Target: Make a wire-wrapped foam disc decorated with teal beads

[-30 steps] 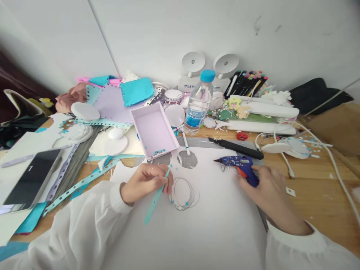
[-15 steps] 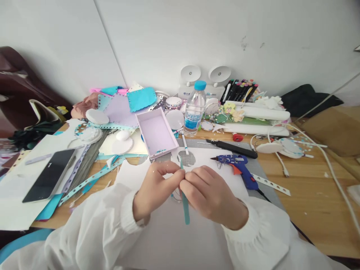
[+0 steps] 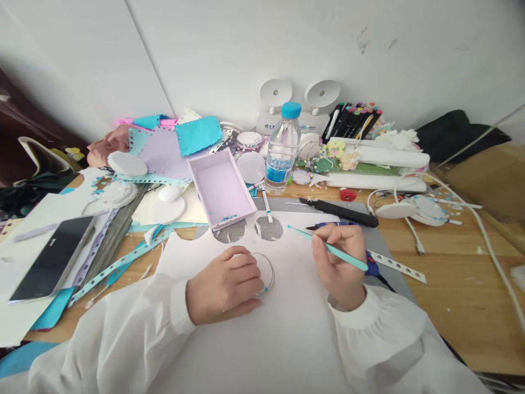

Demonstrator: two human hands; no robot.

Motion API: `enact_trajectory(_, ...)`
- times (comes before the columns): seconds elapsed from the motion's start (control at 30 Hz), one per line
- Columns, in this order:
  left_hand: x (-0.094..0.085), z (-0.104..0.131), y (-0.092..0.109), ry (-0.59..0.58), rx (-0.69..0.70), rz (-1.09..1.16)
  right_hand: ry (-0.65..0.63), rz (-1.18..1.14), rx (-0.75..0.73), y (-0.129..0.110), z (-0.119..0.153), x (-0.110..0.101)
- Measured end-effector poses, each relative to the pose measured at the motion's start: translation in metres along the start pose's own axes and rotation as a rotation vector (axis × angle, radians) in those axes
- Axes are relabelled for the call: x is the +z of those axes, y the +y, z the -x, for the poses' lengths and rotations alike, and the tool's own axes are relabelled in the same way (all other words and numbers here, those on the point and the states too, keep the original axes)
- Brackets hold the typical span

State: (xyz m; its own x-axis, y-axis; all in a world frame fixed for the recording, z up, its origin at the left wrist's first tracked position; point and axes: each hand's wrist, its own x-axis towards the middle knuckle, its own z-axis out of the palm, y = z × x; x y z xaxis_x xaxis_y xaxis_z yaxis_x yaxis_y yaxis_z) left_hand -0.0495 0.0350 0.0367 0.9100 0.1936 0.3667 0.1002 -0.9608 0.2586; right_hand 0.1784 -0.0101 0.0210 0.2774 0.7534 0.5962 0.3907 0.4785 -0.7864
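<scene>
My right hand [image 3: 342, 262] is closed around slim teal tweezers [image 3: 346, 257], held like a pen and pointing up to the left. At their tip sits a tiny blue piece [image 3: 289, 226]. My left hand [image 3: 227, 284] lies palm down on the white sheet [image 3: 303, 317], its fingers loosely bent and a little apart. Its fingertips rest at the edge of a round white disc or ring [image 3: 271, 269], partly covered by them, with small blue bits along its rim. Behind my right hand a blue glue gun [image 3: 372, 265] is mostly hidden.
A shallow lilac tray [image 3: 221, 189] with blue bits stands beyond the sheet. A water bottle [image 3: 282, 150], a black cutter knife [image 3: 340, 212], a phone [image 3: 53, 257] and a white cable [image 3: 414, 235] surround the work spot. Paper scraps and markers line the wall.
My hands have parted from being together around the tweezers. The right moved right with the tweezers, now slanted; the left came down onto the sheet by the disc.
</scene>
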Motion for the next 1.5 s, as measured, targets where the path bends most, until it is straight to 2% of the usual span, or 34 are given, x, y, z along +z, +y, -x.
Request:
enact_trajectory(0.1, 0.008, 0.007, -0.013, 0.025, -0.042, 0.056, -0.089, -0.110, 0.188, 0.005, 0.004, 0.000)
enact_trajectory(0.27, 0.012, 0.010, -0.026, 0.056, -0.065, 0.126, -0.274, -0.251, 0.322, 0.002, 0.004, -0.002)
enact_trajectory(0.6, 0.013, 0.016, -0.030, 0.058, -0.098, 0.160, -0.591, -0.252, 0.308, -0.004, 0.010, -0.002)
enact_trajectory(0.73, 0.013, 0.016, -0.029, 0.044, -0.105, 0.171, -0.662, -0.211, 0.287, -0.001, 0.014, -0.003)
enact_trajectory(1.27, 0.016, 0.017, -0.030, 0.067, -0.091, 0.158, -0.698, -0.196, 0.194, 0.003, 0.016, -0.003)
enact_trajectory(1.37, 0.015, 0.016, -0.029, 0.080, -0.066, 0.133, -0.613, -0.219, 0.230, 0.000, 0.014, -0.002)
enact_trajectory(1.5, 0.012, 0.013, -0.025, 0.161, -0.033, 0.119, -0.415, -0.297, 0.363, -0.003, 0.011, -0.002)
